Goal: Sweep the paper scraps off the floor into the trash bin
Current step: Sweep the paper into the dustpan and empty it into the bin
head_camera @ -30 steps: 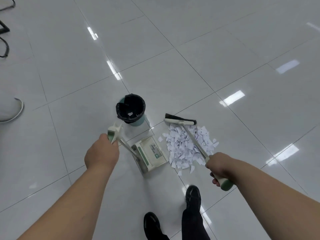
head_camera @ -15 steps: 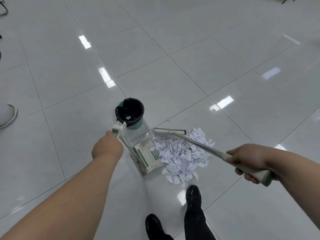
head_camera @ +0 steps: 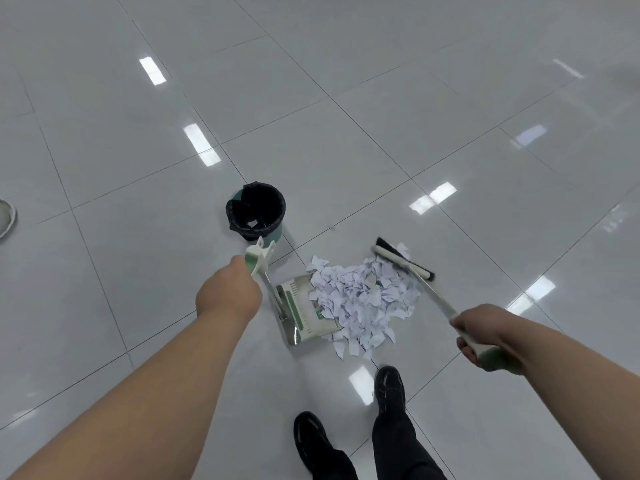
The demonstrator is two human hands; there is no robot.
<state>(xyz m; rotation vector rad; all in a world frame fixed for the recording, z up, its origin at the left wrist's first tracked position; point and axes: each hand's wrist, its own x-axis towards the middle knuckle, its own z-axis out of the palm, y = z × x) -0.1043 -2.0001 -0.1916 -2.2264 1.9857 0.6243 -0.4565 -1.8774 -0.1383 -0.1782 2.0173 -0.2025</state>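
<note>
A heap of white paper scraps (head_camera: pixel 363 299) lies on the glossy tiled floor, its left edge spilling onto the metal dustpan (head_camera: pixel 301 313). My left hand (head_camera: pixel 227 294) grips the dustpan's white and green handle and holds the pan on the floor. My right hand (head_camera: pixel 479 332) grips the handle of the broom, whose black-bristled head (head_camera: pixel 403 259) rests at the heap's far right edge. The small green trash bin (head_camera: pixel 256 211) with a black liner stands just beyond the dustpan.
My black shoes (head_camera: pixel 389 388) stand just behind the heap. Another person's pale shoe (head_camera: pixel 7 218) shows at the left edge. Open tiled floor (head_camera: pixel 346 98) stretches all around.
The broom head swept left and pushed scraps onto the dustpan, then moved back to the heap's right side. The dustpan and my left hand stayed in place.
</note>
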